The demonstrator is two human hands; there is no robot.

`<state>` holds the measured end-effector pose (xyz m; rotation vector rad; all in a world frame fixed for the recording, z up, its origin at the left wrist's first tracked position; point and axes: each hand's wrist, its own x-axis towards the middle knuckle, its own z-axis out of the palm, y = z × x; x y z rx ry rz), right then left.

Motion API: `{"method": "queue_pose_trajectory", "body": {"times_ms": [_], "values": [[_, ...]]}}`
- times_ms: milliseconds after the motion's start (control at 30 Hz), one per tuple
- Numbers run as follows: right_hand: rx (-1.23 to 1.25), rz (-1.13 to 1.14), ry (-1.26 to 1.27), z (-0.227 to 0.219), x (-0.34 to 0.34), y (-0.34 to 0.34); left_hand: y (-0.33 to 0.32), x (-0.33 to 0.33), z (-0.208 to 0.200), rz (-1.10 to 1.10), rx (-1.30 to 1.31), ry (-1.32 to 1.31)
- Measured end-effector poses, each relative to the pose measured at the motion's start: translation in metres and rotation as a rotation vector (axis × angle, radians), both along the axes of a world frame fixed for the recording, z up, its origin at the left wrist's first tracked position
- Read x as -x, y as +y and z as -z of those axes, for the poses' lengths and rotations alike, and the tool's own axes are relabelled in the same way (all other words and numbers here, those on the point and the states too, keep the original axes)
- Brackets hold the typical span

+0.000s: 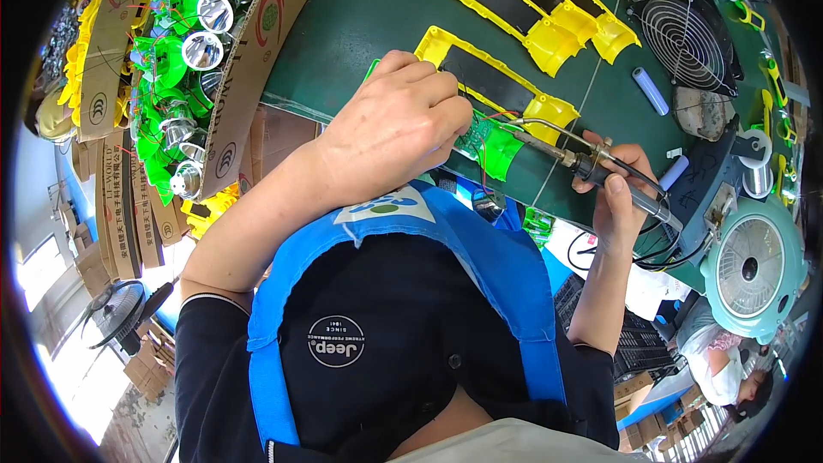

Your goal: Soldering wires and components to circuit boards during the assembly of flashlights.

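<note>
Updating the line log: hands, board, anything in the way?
Right hand gripping iron, tip near board, contact unclear. Left hand curled at board, grip hidden. Green shell beside board. Yellow shell close beyond; nothing plainly blocking.

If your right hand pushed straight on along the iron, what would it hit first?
Probably the green board right by the iron's tip, then the left hand's fingers; depth is hard to judge from this one view.

Teal fan, square black fan, stacked cardboard, another person
</note>
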<state>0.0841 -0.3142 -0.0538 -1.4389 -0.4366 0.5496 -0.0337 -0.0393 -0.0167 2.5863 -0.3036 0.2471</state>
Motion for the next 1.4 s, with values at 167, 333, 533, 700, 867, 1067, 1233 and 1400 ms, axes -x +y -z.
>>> {"method": "queue_pose_trajectory", "body": {"times_ms": [167,333,533,700,867,1067,1233,1400], "values": [[-0.143,0.115,-0.177,-0.005,0.001,-0.003,0.015,-0.014,-0.011,0.003,0.272,0.094],[-0.107,0.12,-0.495,-0.02,-0.007,0.037,0.015,-0.052,-0.006,-0.103,-0.143,-0.012],[-0.024,0.024,-0.665,0.0,-0.026,0.052,0.032,-0.033,-0.015,0.017,-0.259,-0.307],[0.08,0.001,-0.927,0.011,-0.042,0.077,0.034,0.025,0.007,0.003,-0.241,-0.059],[0.169,0.08,-1.021,0.022,-0.038,0.051,0.042,0.058,0.014,-0.139,0.017,-0.192],[-0.134,0.16,-0.842,0.009,-0.012,0.04,0.043,-0.042,-0.016,-0.519,0.551,-0.317],[-0.076,0.141,-0.891,0.027,-0.022,0.056,0.075,-0.216,-0.019,-0.642,0.271,-0.34],[0.105,0.041,-0.912,0.007,-0.023,0.06,0.099,-0.297,0.02,-0.821,0.015,0.017]]}}
